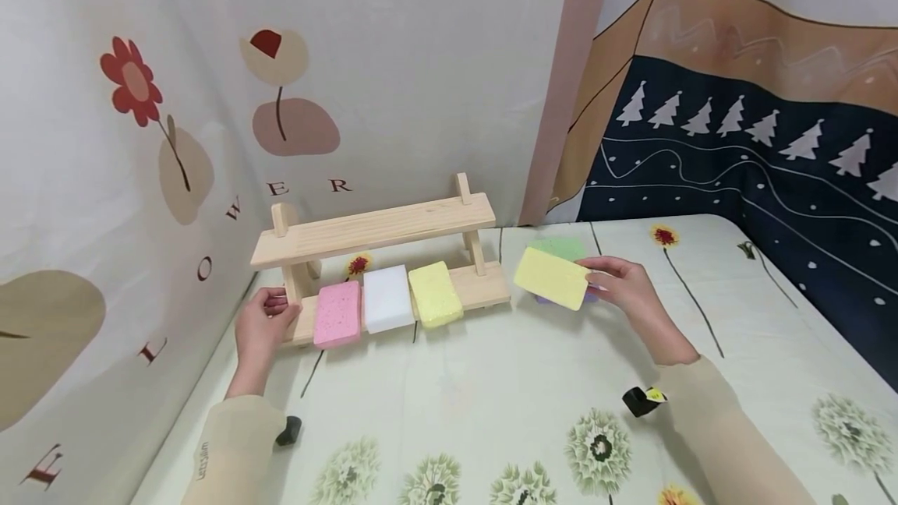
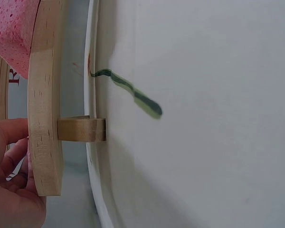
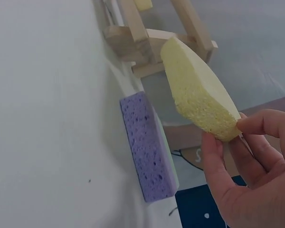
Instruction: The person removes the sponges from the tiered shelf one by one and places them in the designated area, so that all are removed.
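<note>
Two hands are busy: the right hand (image 1: 620,287) pinches a yellow sponge (image 1: 552,277) by its right end, while the thumb and bent fingers of the left hand (image 1: 263,330) hold the wooden rack (image 1: 379,228) at its left end. The sponge is raised right of the rack, above a green sponge (image 1: 561,243) and a purple sponge (image 3: 145,147). I'd expect it to be light, soft and hardly slippery; a gentle pinch on the edges should do, since squeezing might dent it. The desk (image 1: 463,396) wears a pale flowered cloth; on the far side hang printed curtains (image 1: 421,61), dark with white trees toward the right.
</note>
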### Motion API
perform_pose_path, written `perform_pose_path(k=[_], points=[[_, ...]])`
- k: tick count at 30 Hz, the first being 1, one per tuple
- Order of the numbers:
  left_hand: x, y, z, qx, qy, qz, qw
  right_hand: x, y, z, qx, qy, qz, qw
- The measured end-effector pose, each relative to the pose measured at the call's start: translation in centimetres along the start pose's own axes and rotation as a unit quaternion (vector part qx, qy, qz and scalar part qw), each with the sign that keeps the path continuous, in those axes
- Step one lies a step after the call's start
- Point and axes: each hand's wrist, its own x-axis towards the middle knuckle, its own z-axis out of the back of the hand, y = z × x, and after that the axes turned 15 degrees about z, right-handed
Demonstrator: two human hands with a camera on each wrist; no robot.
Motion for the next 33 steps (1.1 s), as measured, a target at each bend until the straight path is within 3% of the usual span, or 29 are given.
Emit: perform_pose_path(k=[12, 33], points=[[-0.2, 0.0, 0.0, 0.005, 0.002, 0.004, 1.0, -0.5, -1.2, 1.2, -0.037, 0.048, -0.037, 0.997], [0.1, 0.0, -0.1, -0.003, -0.006, 0.0, 1.0, -1.2, -3.3, 3.4, 0.009, 0.138, -0.065, 0.988]])
